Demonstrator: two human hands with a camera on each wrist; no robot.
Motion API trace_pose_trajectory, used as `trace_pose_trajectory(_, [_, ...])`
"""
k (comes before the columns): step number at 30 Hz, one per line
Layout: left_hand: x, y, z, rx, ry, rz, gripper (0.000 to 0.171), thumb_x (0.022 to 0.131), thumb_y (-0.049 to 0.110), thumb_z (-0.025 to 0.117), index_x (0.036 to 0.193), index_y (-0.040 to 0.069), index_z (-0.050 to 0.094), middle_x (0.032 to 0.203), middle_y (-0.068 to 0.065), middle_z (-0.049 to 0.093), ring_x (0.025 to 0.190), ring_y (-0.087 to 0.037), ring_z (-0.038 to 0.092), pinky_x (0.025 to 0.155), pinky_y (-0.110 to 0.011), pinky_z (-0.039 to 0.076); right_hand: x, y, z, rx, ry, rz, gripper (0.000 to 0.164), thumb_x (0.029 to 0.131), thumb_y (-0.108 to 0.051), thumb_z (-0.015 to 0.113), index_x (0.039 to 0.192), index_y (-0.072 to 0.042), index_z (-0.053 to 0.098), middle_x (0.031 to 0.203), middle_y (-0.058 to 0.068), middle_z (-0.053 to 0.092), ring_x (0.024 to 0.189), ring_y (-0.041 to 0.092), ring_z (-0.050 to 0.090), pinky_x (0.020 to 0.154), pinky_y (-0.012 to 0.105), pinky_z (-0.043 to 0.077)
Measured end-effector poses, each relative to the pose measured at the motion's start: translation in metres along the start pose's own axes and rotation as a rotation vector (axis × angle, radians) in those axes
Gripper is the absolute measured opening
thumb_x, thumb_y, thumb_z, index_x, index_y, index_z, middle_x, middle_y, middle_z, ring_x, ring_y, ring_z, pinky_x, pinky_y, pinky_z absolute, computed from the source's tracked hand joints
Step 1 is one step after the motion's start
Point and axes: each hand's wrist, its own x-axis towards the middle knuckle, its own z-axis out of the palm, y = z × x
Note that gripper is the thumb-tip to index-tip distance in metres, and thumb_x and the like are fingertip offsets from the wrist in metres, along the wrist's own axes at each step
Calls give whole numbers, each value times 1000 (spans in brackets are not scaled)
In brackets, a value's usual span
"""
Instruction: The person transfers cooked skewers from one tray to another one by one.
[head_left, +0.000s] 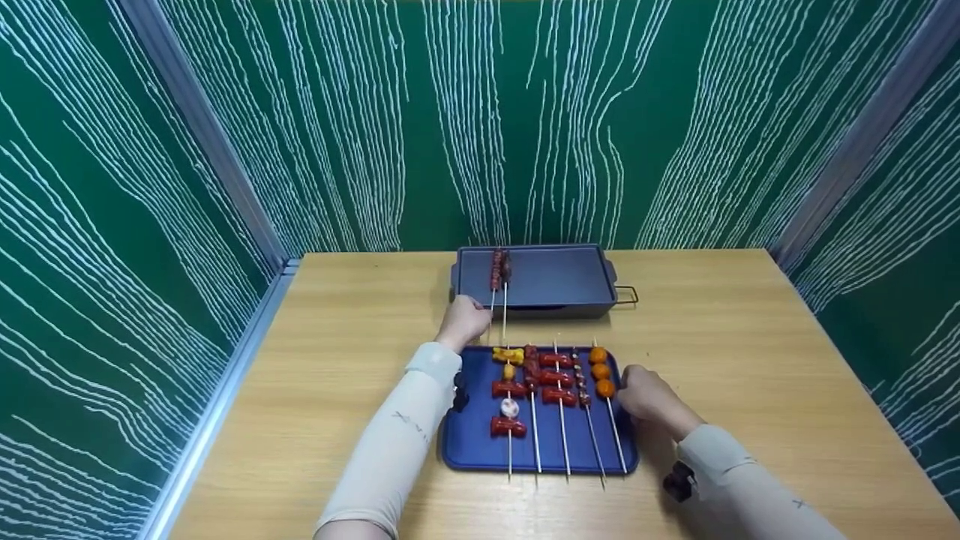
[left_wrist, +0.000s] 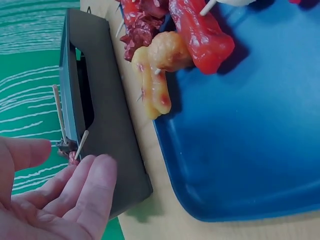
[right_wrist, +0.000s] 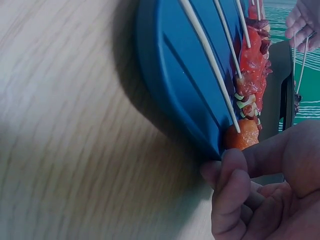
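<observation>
Two meat skewers (head_left: 496, 270) lie side by side on the dark grill pan (head_left: 555, 277), their sticks jutting over its front edge. My left hand (head_left: 466, 321) is at the pan's front left, by those sticks. In the left wrist view its thumb stands apart from its loosely extended fingers, right beside a stick end (left_wrist: 81, 144). My right hand (head_left: 646, 394) pinches the right rim of the blue tray (head_left: 469, 442), beside a skewer of orange balls (head_left: 600, 373). The tray also holds a mixed skewer (head_left: 509, 390), a red sausage skewer (head_left: 557, 377) and other meat skewers.
The grill pan stands at the back of the wooden table (head_left: 337, 375), a wire handle (head_left: 627, 295) sticking out on its right. Behind it rises a green wall (head_left: 525, 150) with white wavy lines. Stick ends overhang the tray's front edge.
</observation>
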Motion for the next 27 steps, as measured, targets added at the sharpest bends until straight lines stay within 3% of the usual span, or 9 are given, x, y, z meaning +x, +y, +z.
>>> trace_pose_trajectory(6, [0,-2,4,-219,-70,-81,40,95,3,45,60,19,36,56,5,42,51,-11,46,52,-28,48,-1,-1,0,-4,1,-11,9,87,-2,56,93,4,57,71,11,60,45,14,53,39,22,43])
trace_pose_trajectory(7, [-12,12,-1,-249,-76,-125,37,95,-1,42,63,17,36,58,3,43,53,-13,49,56,-30,53,0,-1,0,-4,0,-7,9,87,-2,56,94,4,57,71,11,60,44,13,53,39,21,42])
trace_pose_trajectory(8, [-14,13,-1,-271,-75,-132,35,96,-1,41,66,16,38,60,3,44,54,-12,50,58,-32,55,0,-2,1,0,-5,1,10,87,-2,56,95,4,57,71,11,60,44,13,52,39,21,42])
trace_pose_trajectory(12, [-18,16,0,-336,-87,-153,16,98,-1,38,92,3,52,69,-1,50,58,-13,52,66,-35,59,0,-4,0,13,-29,32,15,87,0,55,101,6,57,75,12,60,47,14,52,40,22,42])
trace_pose_trajectory(17, [-16,16,2,-445,-131,-207,40,101,-1,33,138,-12,46,84,-12,59,60,-14,55,66,-32,60,-1,-6,-2,16,-48,53,18,88,0,54,104,8,57,78,13,60,49,15,55,41,22,45])
trace_pose_trajectory(21, [-12,19,5,-492,-172,-236,45,104,-2,31,148,-13,36,94,-17,58,62,-15,52,58,-27,54,-1,-6,-2,22,-53,71,20,90,-1,55,107,8,56,78,13,60,50,16,56,42,23,46])
trace_pose_trajectory(27, [-11,24,9,-520,-174,-261,60,108,-1,29,166,-7,16,89,-15,56,60,-15,49,53,-23,48,-1,-5,-1,43,-43,61,17,88,1,54,103,6,56,75,12,60,49,16,55,41,24,46])
